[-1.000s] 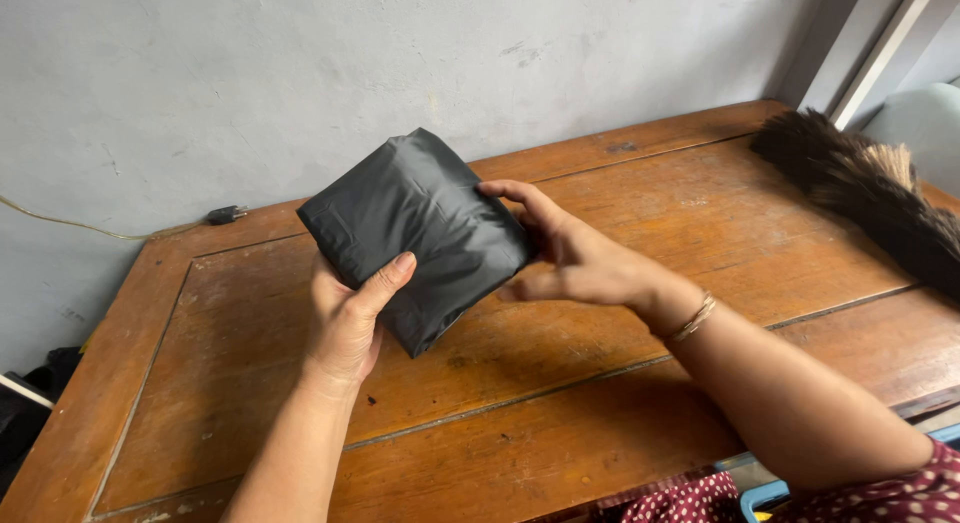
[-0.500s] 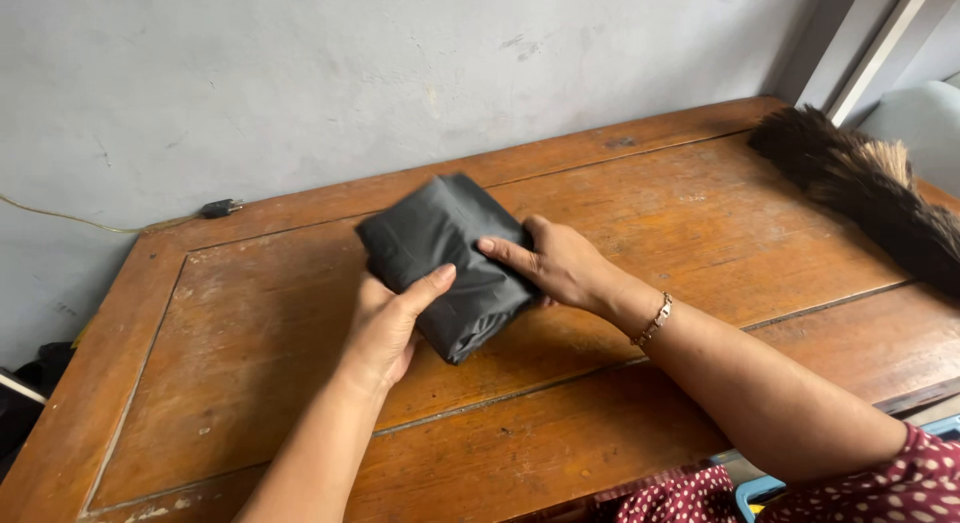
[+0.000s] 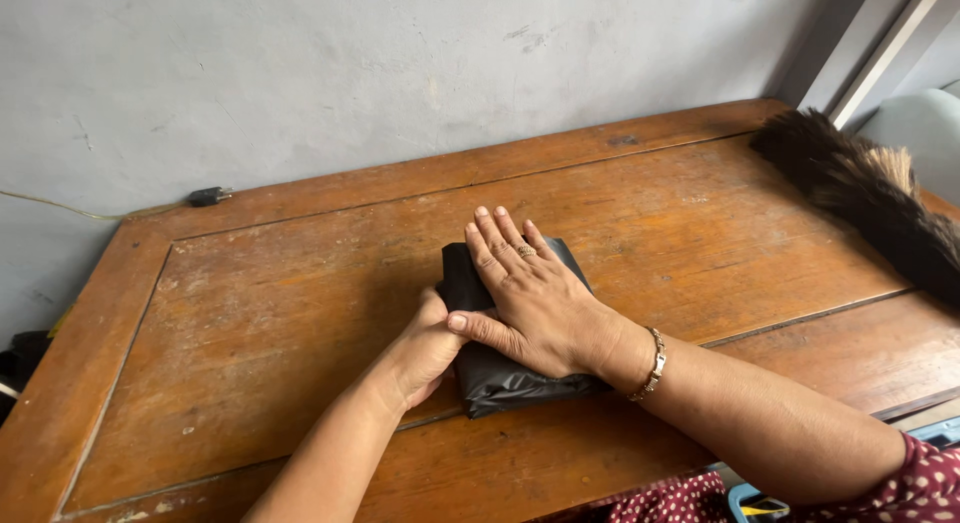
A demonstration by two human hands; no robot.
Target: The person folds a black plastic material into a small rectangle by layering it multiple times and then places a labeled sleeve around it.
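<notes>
Down onto the wooden table (image 3: pixel 250 313) has come the folded dark bundle (image 3: pixel 505 378), which a second ago was held up in the air between both hands, its flat face tilted toward the wall. Now it lies flat near the middle of the tabletop, on the panel just ahead of the front rail.

By the look of things, the folding is largely done: the cloth is already a compact, squarish packet several layers thick, and what remains seems to be pressing it flat and perhaps tidying the edges.

At the table's far right lies a dark feathery duster (image 3: pixel 870 198), well apart from the bundle. A small black plug (image 3: pixel 207 195) on a thin cord sits at the back left edge against the grey wall (image 3: pixel 400 63).

On top of the bundle rests the right hand (image 3: pixel 530 298), open, palm down, fingers spread and pressing. Against the bundle's left side sits the left hand (image 3: pixel 425 348), curled at that edge, its fingers hidden under the right thumb, so I cannot tell whether it grips the cloth.

The material looks smooth, slightly shiny, dark grey to black, with soft creases.
</notes>
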